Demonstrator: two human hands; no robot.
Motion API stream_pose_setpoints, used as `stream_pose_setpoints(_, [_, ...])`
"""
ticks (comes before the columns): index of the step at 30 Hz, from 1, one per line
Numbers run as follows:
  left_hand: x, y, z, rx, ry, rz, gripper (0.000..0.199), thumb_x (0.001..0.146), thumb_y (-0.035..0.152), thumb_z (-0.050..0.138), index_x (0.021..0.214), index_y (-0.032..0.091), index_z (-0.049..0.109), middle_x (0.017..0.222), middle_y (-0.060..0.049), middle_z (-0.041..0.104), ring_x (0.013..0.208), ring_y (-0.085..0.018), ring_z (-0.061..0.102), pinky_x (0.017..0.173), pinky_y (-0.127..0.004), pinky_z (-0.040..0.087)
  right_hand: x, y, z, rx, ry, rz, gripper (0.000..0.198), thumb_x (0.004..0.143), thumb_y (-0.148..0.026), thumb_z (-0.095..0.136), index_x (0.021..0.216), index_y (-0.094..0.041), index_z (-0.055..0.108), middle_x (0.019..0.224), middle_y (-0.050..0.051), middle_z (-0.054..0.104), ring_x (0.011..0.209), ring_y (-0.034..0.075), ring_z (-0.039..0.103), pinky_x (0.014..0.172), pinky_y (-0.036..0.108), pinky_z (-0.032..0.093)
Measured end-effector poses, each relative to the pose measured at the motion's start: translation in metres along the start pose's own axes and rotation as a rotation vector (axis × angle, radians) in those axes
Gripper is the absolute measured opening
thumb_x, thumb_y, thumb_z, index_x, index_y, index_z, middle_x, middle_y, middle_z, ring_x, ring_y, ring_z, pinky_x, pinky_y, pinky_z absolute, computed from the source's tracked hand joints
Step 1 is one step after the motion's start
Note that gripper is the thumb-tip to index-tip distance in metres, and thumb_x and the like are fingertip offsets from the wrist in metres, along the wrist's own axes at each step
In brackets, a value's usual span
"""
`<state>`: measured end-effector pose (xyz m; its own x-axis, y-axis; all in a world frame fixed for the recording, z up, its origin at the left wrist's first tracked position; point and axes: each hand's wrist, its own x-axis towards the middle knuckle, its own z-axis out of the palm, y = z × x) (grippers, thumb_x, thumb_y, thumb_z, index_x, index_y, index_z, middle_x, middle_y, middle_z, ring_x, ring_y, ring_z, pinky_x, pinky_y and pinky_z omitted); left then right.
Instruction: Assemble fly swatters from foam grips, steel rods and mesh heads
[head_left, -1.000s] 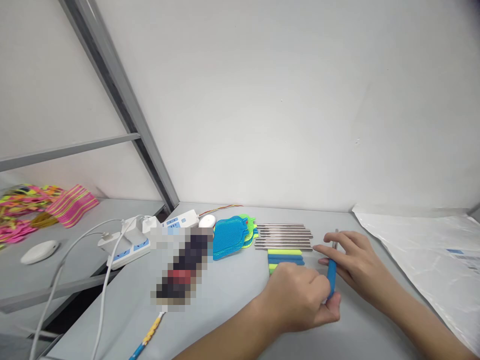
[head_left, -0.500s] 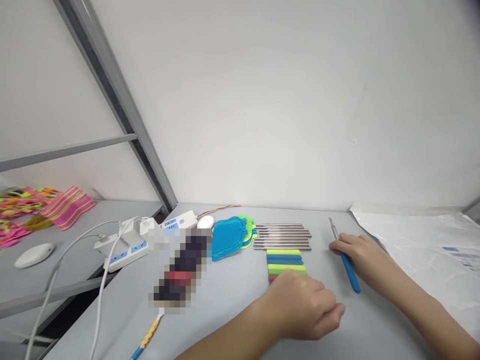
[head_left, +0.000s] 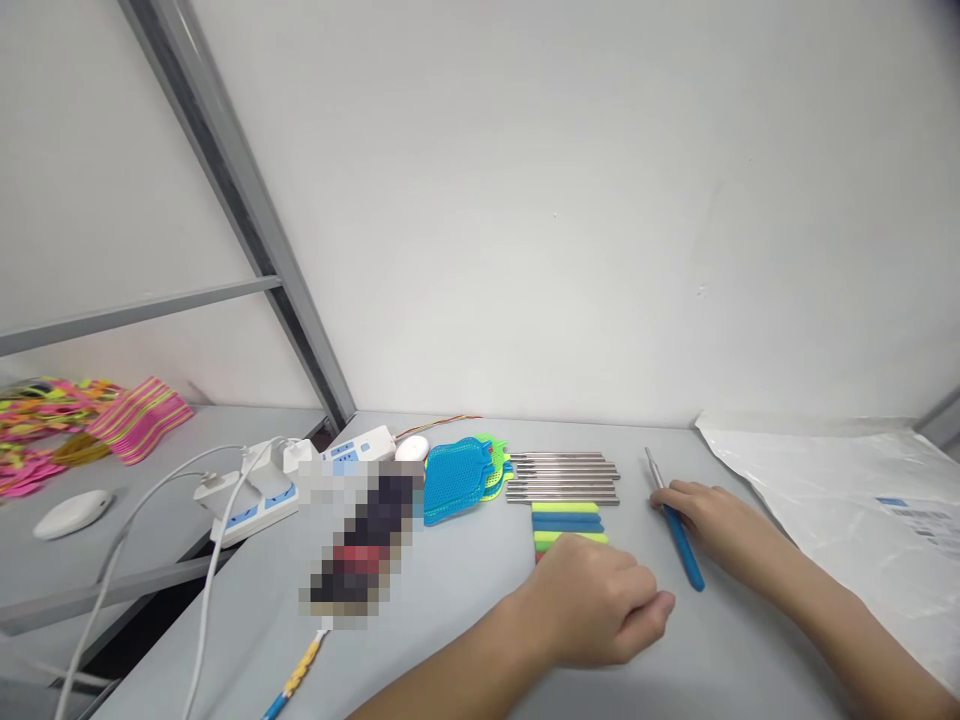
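Note:
My right hand (head_left: 705, 515) grips a metal rod with a blue handle (head_left: 684, 550) near where metal and handle meet; its thin tip points away from me. My left hand (head_left: 600, 600) is closed, knuckles up, in front of several coloured foam-like tubes (head_left: 568, 523) in yellow, blue, green and red, partly covering them. Whatever its curled fingers hold, if anything, is hidden. Behind the tubes lies a row of shiny metal rods (head_left: 562, 477). Blue mesh fly swatter heads (head_left: 454, 480), with green ones (head_left: 495, 455) underneath, lie left of the rods.
White power strips (head_left: 259, 513) with plugs and cables stand at left, near a pixelated object (head_left: 367, 540) and a round white item (head_left: 412, 449). A white plastic bag (head_left: 832, 500) covers the right side. Pink and yellow strips (head_left: 142, 420) lie beyond the metal frame (head_left: 247, 200).
My right hand has shifted slightly left with the blue-handled rod. My left hand, still closed, has moved a little left and up. The view has shifted slightly.

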<state>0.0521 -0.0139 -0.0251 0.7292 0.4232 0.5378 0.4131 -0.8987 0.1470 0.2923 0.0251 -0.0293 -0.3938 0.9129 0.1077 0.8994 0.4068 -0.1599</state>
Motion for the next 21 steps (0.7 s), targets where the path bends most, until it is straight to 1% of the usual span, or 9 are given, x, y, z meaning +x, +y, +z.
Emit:
stream_pose_setpoints(4, [0.000,-0.007,-0.003,0.007,0.013,-0.013,0.032,0.087,0.028,0.048,0.057,0.018,0.045,0.052,0.003,0.051,0.049,-0.009,0.048,0.045,-0.026,0.025,0.000,-0.007,0.000,0.022,0.012,-0.023,0.043,0.086,-0.009,0.032,0.108,-0.024,0.066,0.093,0.006,0.064,0.080,0.019,0.062,0.072,0.033,0.045])
stream_pose_setpoints(8, [0.002,-0.027,-0.017,0.072,0.003,-0.043,0.028,0.090,0.028,0.046,0.064,0.018,0.051,0.059,0.002,0.057,0.056,-0.011,0.053,0.050,-0.027,0.028,0.000,-0.013,-0.001,0.075,0.002,-0.022,0.042,0.086,-0.011,0.033,0.112,-0.024,0.064,0.098,0.007,0.063,0.087,0.020,0.063,0.076,0.032,0.048])
stream_pose_setpoints(11, [0.006,-0.044,-0.033,0.174,-0.031,-0.147,0.029,0.092,0.027,0.044,0.065,0.018,0.052,0.061,0.001,0.056,0.058,-0.012,0.052,0.051,-0.028,0.028,0.000,-0.014,0.000,0.090,-0.018,-0.014,0.045,0.085,-0.010,0.033,0.117,-0.025,0.061,0.100,0.006,0.062,0.086,0.018,0.063,0.076,0.030,0.048])
stream_pose_setpoints(13, [0.006,-0.054,-0.045,0.212,-0.068,-0.191,0.029,0.094,0.027,0.042,0.068,0.019,0.053,0.065,0.000,0.057,0.063,-0.014,0.053,0.055,-0.028,0.031,0.000,-0.015,0.000,0.078,-0.035,0.003,0.046,0.085,-0.010,0.033,0.118,-0.026,0.060,0.101,0.006,0.061,0.086,0.018,0.063,0.076,0.031,0.047])
stream_pose_setpoints(15, [0.004,-0.061,-0.057,0.223,-0.104,-0.234,0.030,0.095,0.027,0.039,0.070,0.019,0.053,0.068,-0.001,0.058,0.069,-0.015,0.053,0.061,-0.028,0.034,0.000,-0.016,-0.001,0.072,-0.041,0.009,0.046,0.086,-0.010,0.032,0.118,-0.027,0.060,0.101,0.006,0.060,0.086,0.018,0.062,0.075,0.031,0.047])
stream_pose_setpoints(17, [-0.001,-0.066,-0.069,0.228,-0.125,-0.319,0.032,0.096,0.030,0.037,0.072,0.019,0.054,0.071,-0.002,0.059,0.073,-0.017,0.052,0.067,-0.029,0.037,-0.001,-0.018,-0.003,0.076,-0.038,0.007,0.045,0.086,-0.010,0.032,0.116,-0.027,0.060,0.100,0.005,0.059,0.084,0.018,0.062,0.073,0.030,0.047])
stream_pose_setpoints(19, [-0.009,-0.072,-0.080,0.231,-0.122,-0.440,0.031,0.097,0.036,0.037,0.080,0.020,0.057,0.082,-0.003,0.061,0.084,-0.019,0.053,0.075,-0.031,0.038,-0.002,-0.019,-0.004,0.084,-0.022,0.008,0.044,0.087,-0.010,0.031,0.116,-0.026,0.060,0.099,0.006,0.058,0.080,0.017,0.061,0.070,0.029,0.046])
stream_pose_setpoints(21, [-0.019,-0.081,-0.090,0.225,-0.128,-0.565,0.031,0.095,0.045,0.039,0.091,0.021,0.059,0.097,-0.004,0.062,0.097,-0.022,0.051,0.082,-0.034,0.038,-0.002,-0.021,-0.004,0.086,-0.002,0.009,0.043,0.088,-0.010,0.031,0.118,-0.025,0.058,0.100,0.006,0.057,0.077,0.017,0.061,0.069,0.029,0.047])
